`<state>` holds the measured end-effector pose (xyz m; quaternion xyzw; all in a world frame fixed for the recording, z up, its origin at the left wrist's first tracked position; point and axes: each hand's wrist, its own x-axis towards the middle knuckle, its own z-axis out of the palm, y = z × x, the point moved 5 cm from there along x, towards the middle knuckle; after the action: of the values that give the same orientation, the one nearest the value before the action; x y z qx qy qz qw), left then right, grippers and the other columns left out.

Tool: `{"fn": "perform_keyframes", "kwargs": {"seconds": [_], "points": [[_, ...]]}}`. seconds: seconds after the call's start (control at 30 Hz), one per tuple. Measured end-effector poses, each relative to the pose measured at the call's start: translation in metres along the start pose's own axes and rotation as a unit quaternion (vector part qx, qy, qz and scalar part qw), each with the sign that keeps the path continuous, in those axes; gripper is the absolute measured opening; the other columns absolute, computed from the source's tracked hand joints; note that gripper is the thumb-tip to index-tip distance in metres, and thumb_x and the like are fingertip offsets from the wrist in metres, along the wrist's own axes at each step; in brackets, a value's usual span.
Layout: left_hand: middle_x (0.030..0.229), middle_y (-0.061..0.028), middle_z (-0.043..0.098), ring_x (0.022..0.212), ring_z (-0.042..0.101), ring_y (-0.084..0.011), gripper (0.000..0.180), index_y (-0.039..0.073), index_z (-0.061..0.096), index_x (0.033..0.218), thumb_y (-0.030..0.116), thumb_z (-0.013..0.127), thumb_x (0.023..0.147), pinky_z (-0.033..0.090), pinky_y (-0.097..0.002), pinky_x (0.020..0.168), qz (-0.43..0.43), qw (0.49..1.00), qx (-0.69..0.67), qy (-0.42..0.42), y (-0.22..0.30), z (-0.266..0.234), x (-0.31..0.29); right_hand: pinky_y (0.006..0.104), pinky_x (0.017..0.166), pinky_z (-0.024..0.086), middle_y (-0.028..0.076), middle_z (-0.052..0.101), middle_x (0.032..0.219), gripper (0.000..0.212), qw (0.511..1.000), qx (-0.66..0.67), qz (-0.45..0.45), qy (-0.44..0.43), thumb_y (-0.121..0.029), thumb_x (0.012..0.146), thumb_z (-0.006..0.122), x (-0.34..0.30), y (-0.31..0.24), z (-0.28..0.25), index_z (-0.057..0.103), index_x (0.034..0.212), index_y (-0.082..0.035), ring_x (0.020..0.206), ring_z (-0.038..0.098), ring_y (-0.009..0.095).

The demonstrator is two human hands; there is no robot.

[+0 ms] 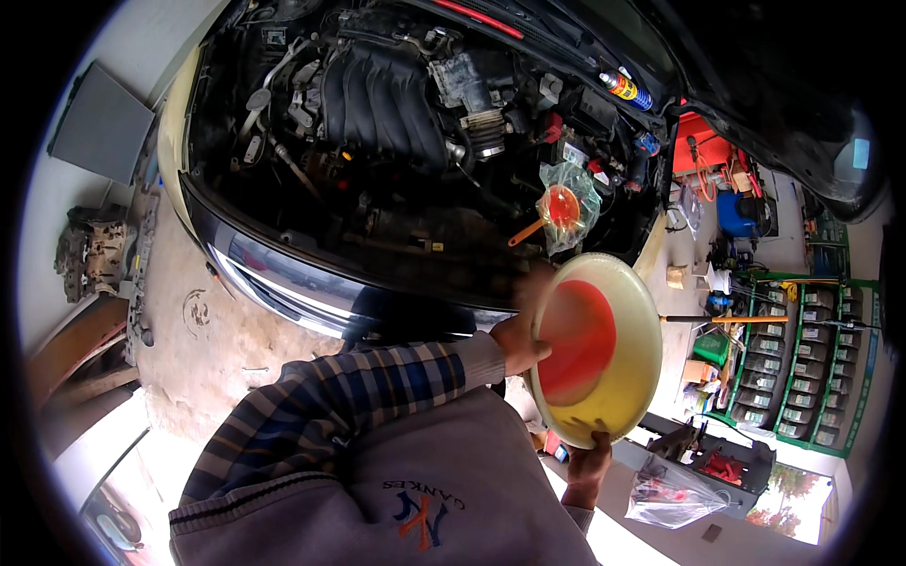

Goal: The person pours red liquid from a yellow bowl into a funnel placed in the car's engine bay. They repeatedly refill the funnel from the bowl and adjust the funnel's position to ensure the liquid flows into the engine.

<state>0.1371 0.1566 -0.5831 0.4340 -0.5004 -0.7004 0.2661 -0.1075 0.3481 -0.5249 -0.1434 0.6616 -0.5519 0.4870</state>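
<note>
A pale yellow basin (634, 377) is tilted in front of the car's engine bay. My right hand (590, 462) grips its near rim from below, fingers closed on the edge. At the basin's left rim is my left hand (514, 344), its thumb by the edge and its other fingers smeared by motion. Inside the basin lies something bright red (580, 340), blurred; I cannot tell whether it is liquid or a solid thing. Just beyond the basin, an orange funnel-like or ladle-like piece (563, 205) with a handle rests on a clear plastic bag (587, 193) in the engine bay.
The open engine bay holds a black ribbed intake manifold (377, 99). A spray can (626, 90) lies at its right edge. Green shelving with bins (797, 358) stands at the right, near a blue container (738, 215). Metal parts (94, 250) lie at the far left.
</note>
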Motion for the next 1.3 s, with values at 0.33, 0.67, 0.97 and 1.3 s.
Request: {"fn": "perform_keyframes", "kwargs": {"seconds": [0.33,0.67,0.97,1.3], "points": [[0.109,-0.022,0.066,0.079,0.072,-0.0261,0.064,-0.002,0.036,0.139,0.015,0.067,0.086,0.062,-0.0345,0.058,-0.008,0.999,-0.053,-0.009,0.004,-0.014,-0.003,0.0493,0.096,0.057,0.018,0.058,0.13,0.051,0.999,-0.006,0.025,-0.019,-0.022,0.095,0.05,0.015,0.019,0.003,0.045,0.138,0.005,0.119,0.062,0.034],[0.108,-0.0214,0.067,0.082,0.072,-0.0272,0.064,-0.003,0.038,0.137,0.017,0.069,0.084,0.061,-0.0358,0.059,-0.027,0.999,-0.023,0.011,-0.03,-0.011,0.01,0.0456,0.088,0.061,0.02,0.06,0.122,0.045,0.999,-0.015,0.038,-0.006,-0.021,0.096,0.046,0.02,0.024,0.01,0.05,0.128,0.01,0.108,0.066,0.033],[0.114,-0.0238,0.067,0.101,0.07,-0.0317,0.069,-0.003,0.04,0.138,0.025,0.07,0.083,0.055,-0.0392,0.09,-0.042,0.998,0.038,0.019,-0.037,-0.013,0.015,0.0455,0.085,0.062,0.017,0.062,0.12,0.043,0.999,-0.005,0.05,0.0,-0.021,0.096,0.048,0.025,0.025,0.011,0.051,0.128,0.008,0.103,0.069,0.032],[0.121,-0.0279,0.063,0.111,0.065,-0.0369,0.073,-0.006,0.037,0.14,0.029,0.067,0.083,0.051,-0.0405,0.097,-0.037,0.998,0.045,0.006,-0.028,-0.012,0.009,0.0412,0.079,0.061,0.017,0.061,0.12,0.043,0.997,-0.006,0.081,0.017,-0.02,0.094,0.049,0.019,0.021,0.02,0.05,0.13,0.004,0.103,0.067,0.03]]}}
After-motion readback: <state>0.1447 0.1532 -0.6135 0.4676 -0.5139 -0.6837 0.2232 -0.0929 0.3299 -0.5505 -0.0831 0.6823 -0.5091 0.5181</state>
